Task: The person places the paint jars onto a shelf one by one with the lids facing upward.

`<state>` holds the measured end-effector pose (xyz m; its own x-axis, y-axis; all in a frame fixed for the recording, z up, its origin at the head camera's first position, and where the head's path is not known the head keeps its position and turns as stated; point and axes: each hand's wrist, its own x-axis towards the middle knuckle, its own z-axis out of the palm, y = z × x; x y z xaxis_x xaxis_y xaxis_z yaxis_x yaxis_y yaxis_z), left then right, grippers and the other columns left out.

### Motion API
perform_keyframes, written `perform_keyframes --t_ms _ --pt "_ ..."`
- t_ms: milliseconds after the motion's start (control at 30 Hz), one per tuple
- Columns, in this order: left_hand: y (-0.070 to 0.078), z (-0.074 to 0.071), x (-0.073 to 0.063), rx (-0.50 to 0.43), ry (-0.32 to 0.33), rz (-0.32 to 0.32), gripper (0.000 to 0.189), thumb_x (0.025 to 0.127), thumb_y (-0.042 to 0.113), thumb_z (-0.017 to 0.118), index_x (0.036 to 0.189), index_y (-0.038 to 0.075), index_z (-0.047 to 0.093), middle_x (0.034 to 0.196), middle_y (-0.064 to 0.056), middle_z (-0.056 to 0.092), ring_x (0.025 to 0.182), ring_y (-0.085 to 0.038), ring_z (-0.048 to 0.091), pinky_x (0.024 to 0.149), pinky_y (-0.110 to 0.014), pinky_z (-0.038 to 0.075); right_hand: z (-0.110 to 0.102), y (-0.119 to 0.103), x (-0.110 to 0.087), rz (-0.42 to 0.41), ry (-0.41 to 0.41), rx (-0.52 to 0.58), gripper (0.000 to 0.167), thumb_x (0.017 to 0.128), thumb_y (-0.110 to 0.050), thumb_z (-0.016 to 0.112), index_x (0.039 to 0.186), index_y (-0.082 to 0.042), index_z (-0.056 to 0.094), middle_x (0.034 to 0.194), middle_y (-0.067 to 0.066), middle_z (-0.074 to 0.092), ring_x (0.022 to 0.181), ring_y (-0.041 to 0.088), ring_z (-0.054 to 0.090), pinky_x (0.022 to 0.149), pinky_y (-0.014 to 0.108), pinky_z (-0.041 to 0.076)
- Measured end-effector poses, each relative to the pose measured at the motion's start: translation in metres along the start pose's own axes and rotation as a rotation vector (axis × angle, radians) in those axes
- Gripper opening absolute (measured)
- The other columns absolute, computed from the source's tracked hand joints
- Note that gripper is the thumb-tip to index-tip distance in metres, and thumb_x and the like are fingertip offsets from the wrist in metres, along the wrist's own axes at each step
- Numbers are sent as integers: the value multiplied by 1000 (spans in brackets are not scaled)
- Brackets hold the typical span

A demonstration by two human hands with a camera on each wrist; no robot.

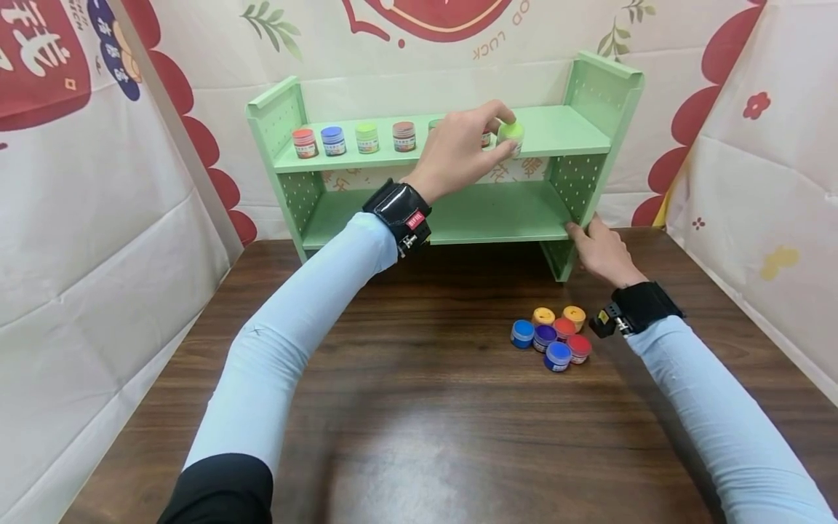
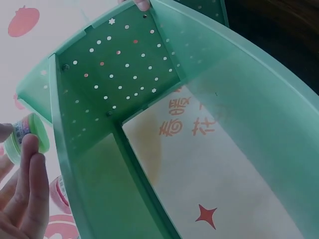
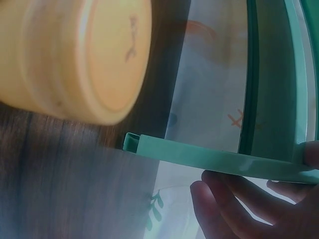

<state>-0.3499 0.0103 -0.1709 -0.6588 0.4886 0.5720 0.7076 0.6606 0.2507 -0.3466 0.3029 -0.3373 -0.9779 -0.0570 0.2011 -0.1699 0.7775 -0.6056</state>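
Note:
My left hand [image 1: 461, 149] pinches a small jar with a light green lid [image 1: 511, 133] at the right part of the upper shelf board. In the left wrist view the same green jar [image 2: 31, 130] sits between thumb and fingertips. My right hand [image 1: 605, 251] grips the right side panel of the light green shelf [image 1: 593, 185], thumb at the front edge and fingers [image 3: 227, 194] along the outer face. To the left on the upper board stand a red jar [image 1: 305, 143], a blue jar [image 1: 334, 141], a green jar [image 1: 366, 137] and a brownish-red jar [image 1: 404, 136]. My left hand partly hides other jars behind it.
Several jars cluster on the brown wooden table [image 1: 393, 407] near my right wrist, among them a yellow jar [image 1: 574, 316], a purple jar [image 1: 545, 336] and a red jar [image 1: 579, 346]. A printed white cloth [image 1: 452, 84] hangs behind the shelf and along both sides.

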Motion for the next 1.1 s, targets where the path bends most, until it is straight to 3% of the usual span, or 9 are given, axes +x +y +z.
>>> perform_keyframes --t_ms 167,467,600,733,1100 --pt "2 3 5 29 -18 -44 32 103 36 61 131 20 63 123 2 76 76 -10 61 58 -21 32 1 1 -1 1 5 0 70 109 -52 26 163 -9 20 107 27 62 61 20 62 59 37 46" --pt "3 6 9 90 -38 -66 33 104 37 60 133 23 62 128 3 74 60 -9 49 53 -21 29 1 1 -1 -2 -3 1 71 109 -53 25 164 -10 18 105 26 62 66 28 63 59 38 45" --pt "7 9 13 132 -48 -46 34 105 38 57 135 22 61 128 4 74 69 -8 58 55 -21 32 1 1 0 -6 0 -1 71 109 -53 25 165 -11 16 106 26 61 68 29 63 59 39 44" --pt "11 11 18 148 -69 -67 34 106 38 56 135 23 60 128 4 74 88 -8 68 60 -22 40 2 4 0 -1 2 -3 71 109 -53 25 165 -10 16 106 26 61 68 27 61 58 39 44" --pt "17 15 25 208 -75 -111 35 107 36 54 138 23 64 136 7 69 101 -6 64 72 -21 47 1 2 1 -15 7 -6 71 109 -52 25 165 -10 17 106 25 61 67 24 59 58 39 43"
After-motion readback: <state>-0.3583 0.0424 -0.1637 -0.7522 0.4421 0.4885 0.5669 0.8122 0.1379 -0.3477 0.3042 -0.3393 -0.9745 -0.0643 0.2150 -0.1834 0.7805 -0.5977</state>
